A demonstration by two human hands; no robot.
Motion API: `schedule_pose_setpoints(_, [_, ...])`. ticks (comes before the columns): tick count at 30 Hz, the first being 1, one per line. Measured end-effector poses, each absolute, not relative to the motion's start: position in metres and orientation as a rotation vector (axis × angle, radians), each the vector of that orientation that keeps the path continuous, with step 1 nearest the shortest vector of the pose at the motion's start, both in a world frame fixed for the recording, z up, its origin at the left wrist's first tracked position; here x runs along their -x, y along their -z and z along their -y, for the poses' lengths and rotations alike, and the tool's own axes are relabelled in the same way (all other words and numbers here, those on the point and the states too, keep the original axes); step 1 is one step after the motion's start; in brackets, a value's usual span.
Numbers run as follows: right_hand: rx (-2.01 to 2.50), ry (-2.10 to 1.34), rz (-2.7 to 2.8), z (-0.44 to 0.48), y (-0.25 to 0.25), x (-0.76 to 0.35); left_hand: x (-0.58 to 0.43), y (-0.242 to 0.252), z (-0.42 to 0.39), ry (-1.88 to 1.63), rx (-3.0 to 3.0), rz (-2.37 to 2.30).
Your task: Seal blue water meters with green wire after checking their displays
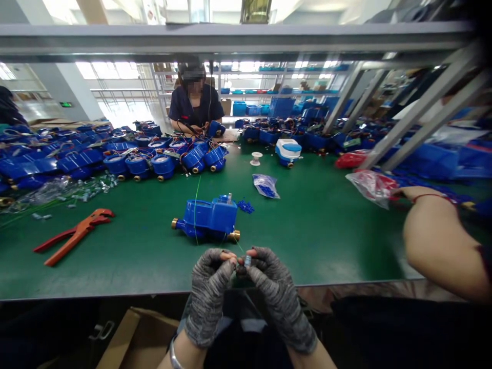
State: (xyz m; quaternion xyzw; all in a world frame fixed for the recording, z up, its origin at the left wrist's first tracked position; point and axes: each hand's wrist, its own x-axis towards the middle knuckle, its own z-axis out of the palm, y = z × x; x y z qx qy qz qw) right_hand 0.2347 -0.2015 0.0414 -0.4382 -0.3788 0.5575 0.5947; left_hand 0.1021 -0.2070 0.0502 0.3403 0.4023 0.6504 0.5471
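Both my hands wear grey fingerless knitted gloves and meet at the table's front edge. In a pinch of thumb and fingertip, my right hand (273,289) holds a small grey plastic seal (248,260). Close beside it, my left hand (210,292) is closed at the fingertips on what looks like the thin green wire (239,246); its end is hidden. The wire reaches back to a blue water meter (211,218) with brass ends, lying just beyond my hands. A loop of green wire also stands up around the meter's body.
Orange-red cutters (79,236) lie left, near loose seals (77,197). Ahead are small blue parts (245,206), a plastic bag (266,186), a white spool (255,158) and many meters (161,165). A co-worker's arm (438,236) reaches in from the right; another person (196,105) sits opposite.
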Motion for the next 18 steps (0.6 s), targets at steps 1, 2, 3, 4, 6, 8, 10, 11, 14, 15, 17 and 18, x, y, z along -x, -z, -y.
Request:
schedule_pose_setpoints(1, [1.018, -1.296, 0.884, 0.202, -0.041, -0.235, -0.103, -0.05, 0.208, -1.539, -0.814, -0.953])
schedule_pose_setpoints(2, [1.021, -1.292, 0.891, 0.202, -0.04, -0.235, -0.103, -0.05, 0.208, -1.537, -0.821, -0.953])
schedule_pose_setpoints(3, [1.027, -1.285, 0.902, 0.202, -0.039, -0.235, -0.104, -0.05, 0.208, -1.536, -0.828, -0.952])
schedule_pose_setpoints(4, [1.034, -1.271, 0.916, 0.201, -0.037, -0.235, -0.105, -0.05, 0.209, -1.533, -0.838, -0.953])
schedule_pose_setpoints(6, [1.046, -1.218, 0.953, 0.201, -0.032, -0.235, -0.106, -0.051, 0.209, -1.526, -0.861, -0.954])
schedule_pose_setpoints(8, [1.064, -1.156, 0.989, 0.2, -0.027, -0.235, -0.106, -0.052, 0.208, -1.518, -0.867, -0.953])
schedule_pose_setpoints(10, [1.106, -1.096, 1.016, 0.199, -0.022, -0.236, -0.106, -0.054, 0.207, -1.495, -0.823, -0.935])
schedule_pose_setpoints(11, [1.145, -1.066, 1.023, 0.2, -0.021, -0.237, -0.107, -0.054, 0.206, -1.473, -0.771, -0.914])
schedule_pose_setpoints(14, [1.254, -0.989, 1.034, 0.202, -0.02, -0.241, -0.109, -0.05, 0.206, -1.405, -0.547, -0.839])
schedule_pose_setpoints(15, [1.269, -0.972, 1.043, 0.202, -0.02, -0.241, -0.111, -0.047, 0.205, -1.389, -0.476, -0.812])
schedule_pose_setpoints(17, [1.249, -0.958, 1.079, 0.203, -0.023, -0.241, -0.112, -0.04, 0.202, -1.348, -0.393, -0.748])
schedule_pose_setpoints(18, [1.221, -0.965, 1.107, 0.204, -0.025, -0.241, -0.112, -0.036, 0.199, -1.321, -0.384, -0.697])
